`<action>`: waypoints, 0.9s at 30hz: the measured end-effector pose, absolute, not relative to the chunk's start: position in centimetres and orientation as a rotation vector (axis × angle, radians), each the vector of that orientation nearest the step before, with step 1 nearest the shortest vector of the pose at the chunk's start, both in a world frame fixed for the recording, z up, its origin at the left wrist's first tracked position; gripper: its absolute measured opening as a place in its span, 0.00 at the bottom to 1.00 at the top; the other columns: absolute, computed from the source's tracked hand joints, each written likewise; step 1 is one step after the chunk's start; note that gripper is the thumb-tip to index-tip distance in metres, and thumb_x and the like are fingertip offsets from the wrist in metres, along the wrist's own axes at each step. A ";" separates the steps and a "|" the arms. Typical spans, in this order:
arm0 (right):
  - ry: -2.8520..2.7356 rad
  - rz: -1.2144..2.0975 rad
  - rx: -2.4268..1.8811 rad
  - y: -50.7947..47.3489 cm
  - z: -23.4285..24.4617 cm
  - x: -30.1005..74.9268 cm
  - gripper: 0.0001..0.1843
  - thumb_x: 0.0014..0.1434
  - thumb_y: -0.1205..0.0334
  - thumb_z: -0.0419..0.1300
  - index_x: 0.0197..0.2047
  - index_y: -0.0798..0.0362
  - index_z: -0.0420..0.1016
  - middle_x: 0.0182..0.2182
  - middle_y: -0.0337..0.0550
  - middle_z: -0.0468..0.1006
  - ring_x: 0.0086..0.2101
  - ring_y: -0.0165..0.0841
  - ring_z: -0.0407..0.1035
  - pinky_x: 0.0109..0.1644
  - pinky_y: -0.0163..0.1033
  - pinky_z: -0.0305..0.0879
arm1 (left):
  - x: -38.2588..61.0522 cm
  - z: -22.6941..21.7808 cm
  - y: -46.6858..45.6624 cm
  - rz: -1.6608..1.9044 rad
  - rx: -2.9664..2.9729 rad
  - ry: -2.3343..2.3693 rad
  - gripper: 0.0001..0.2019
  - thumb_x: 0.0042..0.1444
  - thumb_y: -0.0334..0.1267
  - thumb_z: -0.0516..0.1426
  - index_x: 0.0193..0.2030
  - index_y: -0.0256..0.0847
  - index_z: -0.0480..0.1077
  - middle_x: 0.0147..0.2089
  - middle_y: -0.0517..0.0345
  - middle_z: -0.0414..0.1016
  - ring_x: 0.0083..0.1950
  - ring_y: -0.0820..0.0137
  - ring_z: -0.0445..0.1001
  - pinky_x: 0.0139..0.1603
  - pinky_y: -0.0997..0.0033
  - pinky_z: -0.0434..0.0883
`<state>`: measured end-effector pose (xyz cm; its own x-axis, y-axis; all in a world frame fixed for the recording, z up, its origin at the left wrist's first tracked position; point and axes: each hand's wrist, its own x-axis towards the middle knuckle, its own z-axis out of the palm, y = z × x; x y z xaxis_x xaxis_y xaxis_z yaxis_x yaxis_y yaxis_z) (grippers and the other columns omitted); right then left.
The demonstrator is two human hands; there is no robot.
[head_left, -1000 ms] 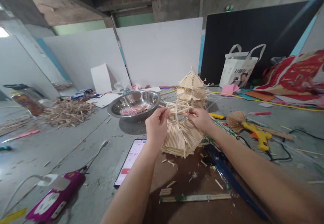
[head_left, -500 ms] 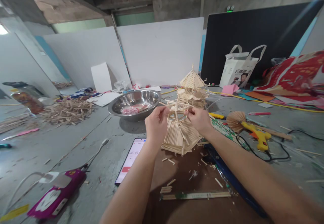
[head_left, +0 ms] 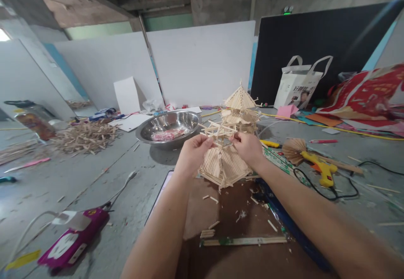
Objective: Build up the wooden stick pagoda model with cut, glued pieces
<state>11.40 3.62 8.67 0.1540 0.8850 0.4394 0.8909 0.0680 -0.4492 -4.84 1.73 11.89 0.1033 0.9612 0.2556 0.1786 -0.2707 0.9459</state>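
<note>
A pagoda-like model of thin wooden sticks (head_left: 225,167), with a sloped lower roof and an open stick frame on top, stands on a brown board (head_left: 227,262). My left hand (head_left: 193,155) is closed in a pinch at the left of the upper frame. On the opposite side, my right hand (head_left: 248,147) pinches the frame's right edge. The exact sticks under my fingertips are partly hidden. Close behind rises another stick pagoda (head_left: 241,100) with a pointed roof.
A steel basin (head_left: 142,138) holding a red-and-white packet sits left of the model. To the right lies a yellow glue gun (head_left: 323,171) with a black cord. A purple power strip (head_left: 75,239), stick bundle (head_left: 243,242) and phone (head_left: 161,189) lie nearer. Wood scraps (head_left: 85,138) are piled left.
The model has turned between my hands, its front roof corner now nearer the middle. My left hand has shifted slightly left and its fingers have changed position. My right hand stays nearly in place.
</note>
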 end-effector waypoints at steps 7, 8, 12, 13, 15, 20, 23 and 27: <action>-1.799 0.010 -1.762 1.6 8.9 12.3 0.14 0.54 0.54 0.49 0.32 0.49 0.74 0.27 0.43 0.77 0.31 0.34 0.69 0.28 0.35 0.51 | -5.1 11.9 2.4 1.537 1.960 1.408 0.09 0.49 0.41 0.53 0.31 0.39 0.70 0.27 0.58 0.74 0.30 0.73 0.70 0.32 0.73 0.64; -1.812 0.017 -1.751 1.5 8.9 12.4 0.15 0.54 0.54 0.48 0.32 0.49 0.74 0.27 0.43 0.77 0.31 0.34 0.69 0.29 0.35 0.52 | -5.0 12.0 2.6 1.511 2.009 1.443 0.09 0.50 0.41 0.52 0.31 0.39 0.70 0.27 0.58 0.74 0.29 0.72 0.70 0.32 0.72 0.64; -1.831 0.068 -1.723 1.5 9.0 12.7 0.14 0.54 0.54 0.49 0.32 0.49 0.74 0.27 0.42 0.77 0.31 0.34 0.69 0.30 0.34 0.53 | -4.4 12.3 3.0 1.436 2.209 1.562 0.09 0.51 0.40 0.51 0.30 0.40 0.70 0.26 0.58 0.74 0.29 0.71 0.69 0.30 0.72 0.63; -1.833 0.083 -1.715 1.6 9.0 12.7 0.14 0.53 0.55 0.50 0.32 0.49 0.74 0.27 0.42 0.77 0.31 0.34 0.69 0.30 0.34 0.53 | -4.3 12.4 3.0 1.420 2.258 1.587 0.08 0.51 0.39 0.51 0.30 0.41 0.70 0.26 0.58 0.74 0.28 0.71 0.69 0.30 0.72 0.62; -1.840 0.120 -1.690 1.6 9.0 12.8 0.13 0.52 0.55 0.51 0.31 0.49 0.74 0.26 0.41 0.77 0.29 0.33 0.69 0.30 0.34 0.54 | -4.2 12.6 3.0 1.398 2.345 1.610 0.08 0.51 0.38 0.51 0.28 0.42 0.70 0.26 0.59 0.73 0.29 0.70 0.69 0.32 0.71 0.62; -1.788 0.116 -1.624 1.4 8.7 13.2 0.12 0.51 0.55 0.52 0.34 0.52 0.72 0.27 0.42 0.76 0.29 0.33 0.68 0.32 0.35 0.57 | -4.3 12.5 3.0 1.422 2.507 1.591 0.08 0.52 0.37 0.51 0.29 0.42 0.70 0.27 0.56 0.73 0.31 0.66 0.67 0.35 0.67 0.61; -1.671 -0.113 -1.517 1.1 8.8 13.5 0.15 0.52 0.55 0.52 0.40 0.53 0.69 0.36 0.47 0.74 0.37 0.37 0.66 0.39 0.40 0.59 | -4.4 12.4 3.0 1.444 2.616 1.560 0.07 0.53 0.36 0.50 0.29 0.42 0.69 0.28 0.56 0.73 0.32 0.66 0.66 0.37 0.66 0.61; -1.759 -0.386 -1.242 1.1 9.9 13.4 0.16 0.55 0.60 0.50 0.45 0.54 0.67 0.44 0.49 0.69 0.47 0.38 0.59 0.50 0.44 0.53 | -4.5 12.4 2.8 1.439 2.709 1.535 0.08 0.53 0.36 0.50 0.29 0.42 0.69 0.30 0.56 0.74 0.34 0.66 0.66 0.38 0.66 0.61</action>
<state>13.37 1.10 9.93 -0.0694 0.5764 0.8142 0.8645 0.4421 -0.2392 -4.49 2.79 12.41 0.2633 0.5728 0.7762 0.8116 -0.5665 0.1427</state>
